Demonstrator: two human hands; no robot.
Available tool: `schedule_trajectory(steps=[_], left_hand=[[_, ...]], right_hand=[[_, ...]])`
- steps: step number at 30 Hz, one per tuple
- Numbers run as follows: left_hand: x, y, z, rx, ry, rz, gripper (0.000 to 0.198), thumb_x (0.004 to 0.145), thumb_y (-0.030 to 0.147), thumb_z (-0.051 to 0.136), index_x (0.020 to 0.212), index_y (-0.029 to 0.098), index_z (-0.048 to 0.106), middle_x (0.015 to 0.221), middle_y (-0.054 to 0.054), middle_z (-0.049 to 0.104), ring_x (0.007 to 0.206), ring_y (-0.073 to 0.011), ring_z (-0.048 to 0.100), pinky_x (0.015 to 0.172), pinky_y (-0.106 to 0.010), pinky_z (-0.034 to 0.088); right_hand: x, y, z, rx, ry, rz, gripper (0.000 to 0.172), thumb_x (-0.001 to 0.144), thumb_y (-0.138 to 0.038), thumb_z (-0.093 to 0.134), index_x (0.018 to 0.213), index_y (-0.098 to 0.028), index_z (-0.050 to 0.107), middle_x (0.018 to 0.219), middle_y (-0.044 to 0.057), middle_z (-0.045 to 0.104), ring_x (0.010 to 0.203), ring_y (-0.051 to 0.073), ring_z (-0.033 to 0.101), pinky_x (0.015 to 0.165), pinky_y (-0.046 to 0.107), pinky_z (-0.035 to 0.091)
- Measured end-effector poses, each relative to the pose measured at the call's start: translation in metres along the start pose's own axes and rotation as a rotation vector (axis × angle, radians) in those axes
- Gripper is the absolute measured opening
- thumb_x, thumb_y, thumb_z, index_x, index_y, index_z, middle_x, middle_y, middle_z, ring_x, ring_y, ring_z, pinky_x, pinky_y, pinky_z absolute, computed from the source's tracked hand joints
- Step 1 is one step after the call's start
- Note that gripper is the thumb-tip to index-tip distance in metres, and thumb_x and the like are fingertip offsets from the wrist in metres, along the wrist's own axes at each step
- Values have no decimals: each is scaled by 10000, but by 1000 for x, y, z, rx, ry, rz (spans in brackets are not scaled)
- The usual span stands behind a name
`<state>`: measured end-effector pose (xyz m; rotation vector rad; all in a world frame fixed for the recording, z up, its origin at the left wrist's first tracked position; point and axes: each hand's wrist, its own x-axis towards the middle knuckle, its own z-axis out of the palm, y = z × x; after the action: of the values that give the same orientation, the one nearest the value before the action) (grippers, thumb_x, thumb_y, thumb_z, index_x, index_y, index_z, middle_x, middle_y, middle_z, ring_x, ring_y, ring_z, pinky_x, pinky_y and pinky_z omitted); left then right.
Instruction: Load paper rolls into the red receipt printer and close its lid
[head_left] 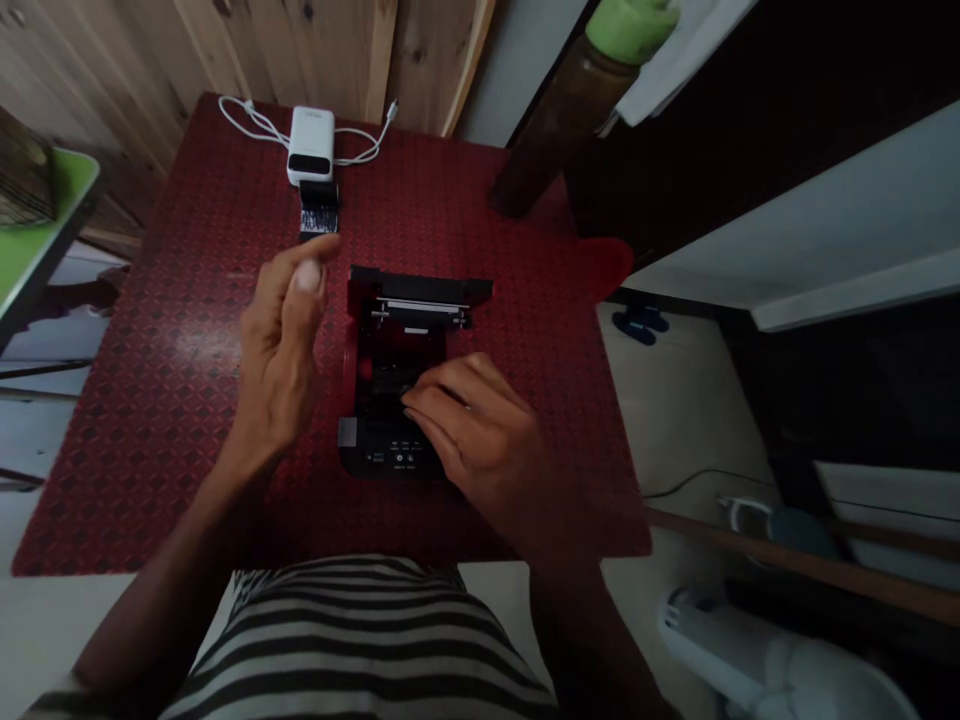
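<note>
A black label printer (397,450) stands on the table with its lid (427,290) raised, showing a roller and a dark inner compartment. My right hand (480,420) reaches into it from the right. Its thumb and fingertips are pinched together at a dark part inside, and what they hold is hidden. To the left of the printer, my left hand (281,345) hovers with thumb and forefinger extended, holding nothing that I can see. Just beyond its fingertips lies a small black-and-white patterned piece (319,212).
The table (187,420) has a red patterned cover. At its far edge lie a white power bank (311,140) and a white cable (367,150). A tall brown bottle (559,115) with a green cap stands at the back right, near a red rounded object (606,268).
</note>
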<state>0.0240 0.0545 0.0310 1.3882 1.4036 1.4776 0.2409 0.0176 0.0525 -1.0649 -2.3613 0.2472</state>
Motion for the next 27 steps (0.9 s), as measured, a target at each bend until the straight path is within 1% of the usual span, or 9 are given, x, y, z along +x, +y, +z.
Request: schedule_trajectory(steps=[3,6,8,11,13,16,18,22,27], left_hand=[[16,13,9,-19,63,32,452,1196,525,587,1057,165,824,1240,-64,821,1279,-278,747,1146,-560,548],[9,13,11,-64,46,-31,264,1055,407,819,884,222,742,1155,-42,822,1391,-294,724,1190,-536,572],[-6,8,7,-94,15,-98,218,964,425,904,990,247,781,1300,-55,822,1509,-331,672,1248,-560,570],[-36,0,-3,-119,-7,-289,585,873,425,950,1409,285,765,1574,-89,740,1584,-381,625,1326,-612,520],[-54,-2,-8,-125,-42,-420,740,882,453,941,1560,284,694,1677,-127,678,1621,-415,591,1336,-645,508],[-69,-2,-11,-182,-144,-570,758,946,542,892,1606,233,682,1661,-163,697,1561,-444,648,1294,-667,545],[-73,-2,-11,-223,-174,-612,782,948,580,894,1608,215,690,1613,-163,736,1506,-441,693,1253,-639,590],[-72,-3,-11,-218,-159,-610,797,927,587,928,1603,227,708,1575,-149,765,1479,-425,718,1202,-577,640],[-71,-3,-10,-228,-161,-591,752,917,570,944,1557,232,738,1556,-140,780,1448,-425,744,1199,-582,644]], right_hand=[[-12,-9,1,-85,96,10,258,1108,-47,658,1079,-230,837,1043,77,834,960,248,737,880,420,664],[-27,-19,4,-138,174,30,271,1087,-34,690,1153,-252,835,1162,88,877,1079,264,785,948,438,681],[-36,-23,9,-186,230,45,285,1075,-42,720,1204,-276,818,1311,90,884,1218,282,797,1016,454,679],[-44,-25,16,-203,268,63,293,1067,-60,742,1235,-296,788,1540,93,813,1441,295,751,1149,482,650],[-47,-23,20,-152,256,74,290,1080,-62,715,1233,-301,774,1561,91,800,1496,283,737,1200,491,632],[-47,-21,25,-77,232,95,307,1094,-58,675,1247,-307,767,1471,70,850,1425,268,794,1185,489,643],[-47,-21,26,-51,218,108,335,1086,-45,670,1276,-302,769,1452,69,857,1393,270,814,1166,486,655],[-47,-23,23,-34,186,125,358,1085,-42,668,1316,-297,765,1450,77,853,1387,269,818,1158,494,671],[-45,-25,19,-28,171,136,310,1099,-46,663,1307,-251,763,1419,96,865,1379,259,822,1172,474,677]])
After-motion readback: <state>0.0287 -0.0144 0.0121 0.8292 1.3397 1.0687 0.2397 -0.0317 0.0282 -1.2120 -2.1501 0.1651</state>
